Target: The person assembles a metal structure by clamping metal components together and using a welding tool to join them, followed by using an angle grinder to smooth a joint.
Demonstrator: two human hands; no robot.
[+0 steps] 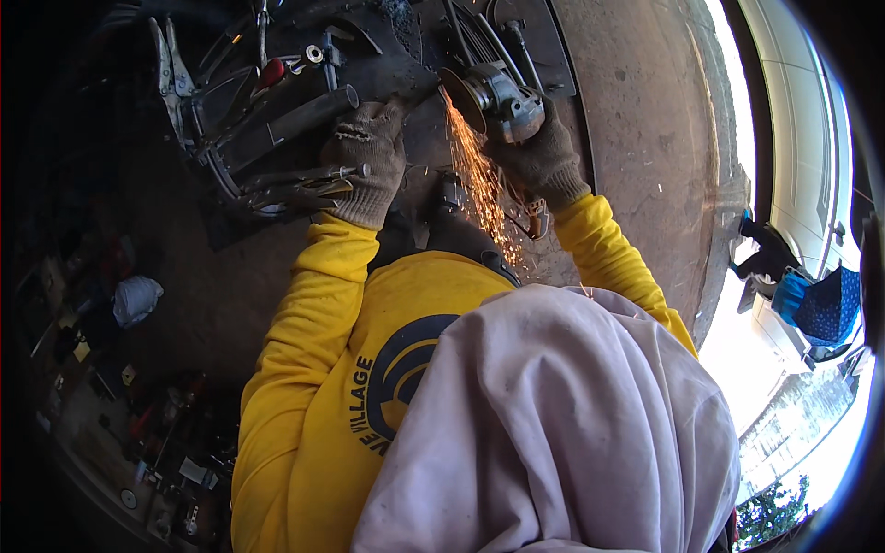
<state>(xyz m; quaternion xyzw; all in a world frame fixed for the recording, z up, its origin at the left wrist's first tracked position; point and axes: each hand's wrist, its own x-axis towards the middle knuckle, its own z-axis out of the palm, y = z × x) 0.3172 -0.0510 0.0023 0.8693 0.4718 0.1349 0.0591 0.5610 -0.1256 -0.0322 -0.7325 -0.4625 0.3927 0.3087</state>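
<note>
My right hand [546, 158], in a grey-brown knitted work glove, is wrapped round the body of an angle grinder [505, 103]. The grinder's disc [464, 100] stands on edge, facing left, and a stream of orange sparks [479, 180] falls from it toward me. My left hand [371, 157], in a matching glove torn across the back, is closed on a small dark metal piece [422, 95]. That piece reaches to the disc's left edge, and most of it is hidden by the fingers. A round steel tube [309, 122] lies just left of this hand.
Locking pliers [172, 78] and several clamps lie at the left of the dark metal worktable [419, 48]. Rods lie behind the grinder. A concrete floor [645, 111] extends to the right, toward a pale vehicle [797, 120]. Tools clutter the dark lower left.
</note>
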